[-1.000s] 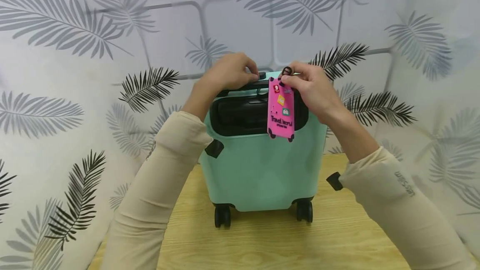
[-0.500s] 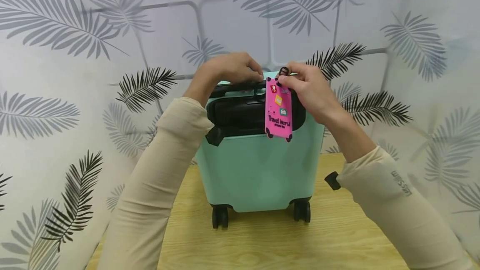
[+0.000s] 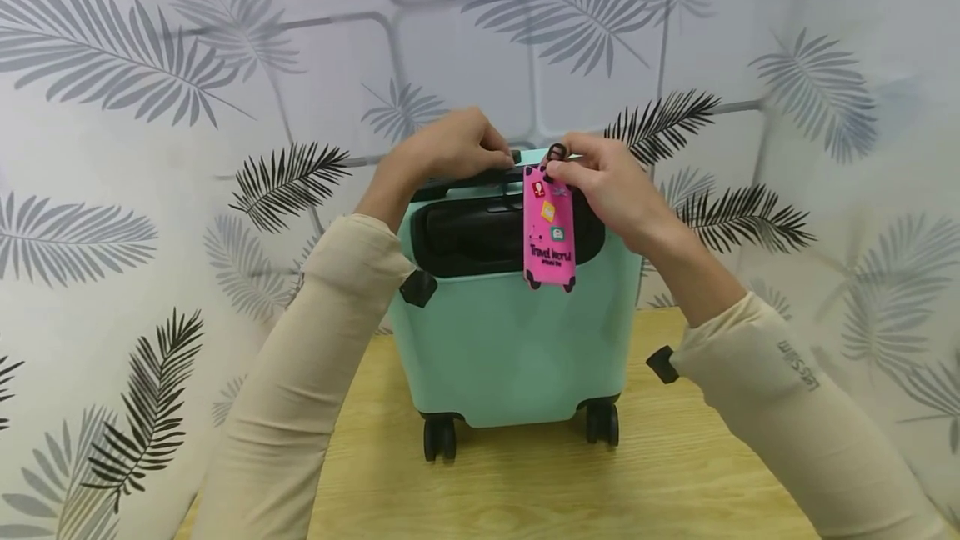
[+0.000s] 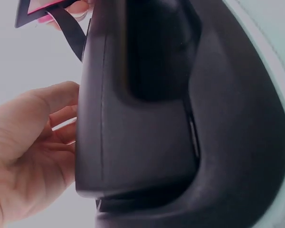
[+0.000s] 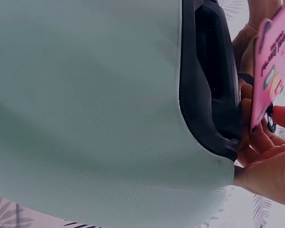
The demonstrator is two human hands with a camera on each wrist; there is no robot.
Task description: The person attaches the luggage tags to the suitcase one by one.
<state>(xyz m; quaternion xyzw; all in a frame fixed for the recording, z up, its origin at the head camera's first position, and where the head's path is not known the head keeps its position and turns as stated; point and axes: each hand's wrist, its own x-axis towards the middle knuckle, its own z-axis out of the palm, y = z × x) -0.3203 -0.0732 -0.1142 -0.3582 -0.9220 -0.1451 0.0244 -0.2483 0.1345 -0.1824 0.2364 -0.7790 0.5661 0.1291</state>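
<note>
A mint-green suitcase [image 3: 510, 348] stands upright on its wheels, with a black handle [image 3: 480, 179] over a dark recess at its top. My left hand [image 3: 453, 144] is on the handle, its fingers curled behind it; in the left wrist view the hand [image 4: 38, 137] lies against the handle's outer side. My right hand [image 3: 615, 186] pinches the black-buckled top of a pink luggage tag [image 3: 549, 227] lettered "Travel World". The tag hangs in front of the recess. A black strap [image 4: 69, 33] runs from the tag to the handle; part of it is hidden.
The suitcase stands on a wood-grain table [image 3: 525, 490]. Close behind it is a pale backdrop [image 3: 465, 48] printed with grey and black leaves. Black wheels [image 3: 440, 438] show at the bottom front.
The tag and right hand have shifted slightly left and down. My left fingertips moved right along the handle, then back left. The suitcase appears slightly further left in view.
</note>
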